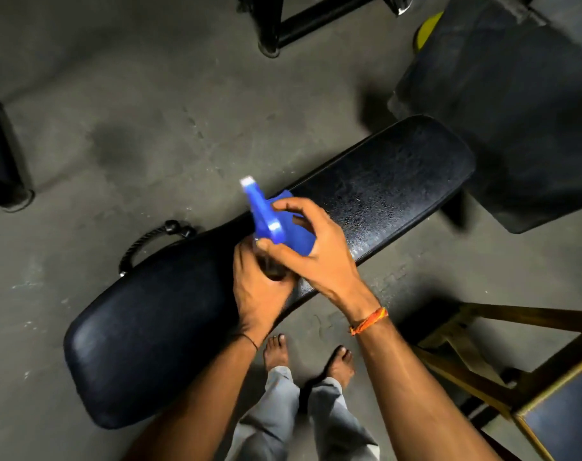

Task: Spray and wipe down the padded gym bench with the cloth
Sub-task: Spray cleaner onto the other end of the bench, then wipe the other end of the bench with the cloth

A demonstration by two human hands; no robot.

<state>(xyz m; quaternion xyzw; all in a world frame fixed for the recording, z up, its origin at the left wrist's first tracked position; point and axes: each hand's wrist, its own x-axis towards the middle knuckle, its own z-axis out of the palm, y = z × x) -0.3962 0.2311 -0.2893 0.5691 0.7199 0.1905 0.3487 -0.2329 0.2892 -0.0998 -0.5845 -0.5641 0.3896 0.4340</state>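
Two hands are at work over the middle of the padded bench (382,181), which lies slantwise on the concrete floor (133,111) from near left to far right. The left hand (259,291) grips the dark body of the spray bottle (263,214) just under its blue head, fingers wrapped round it; the nozzle points to the far left. The right hand (319,251) sits just beside it, fingers curled over the blue cloth (304,242) bunched in the palm and thumb tip touching the base of the spray head. Motion blur makes the exact finger hold on the cloth hard to tell. Fine droplets glisten on the far right half of the bench pad. The near left half looks dull and dry.

An orange thread band (369,322) circles the right wrist. Bare feet (276,351) and grey trousers (273,410) show near the bench's near edge. A black rope handle (150,241) lies on the floor at the bench's far left side. A wooden frame (482,371) stands near right, and a large black pad (515,111) is at far right.
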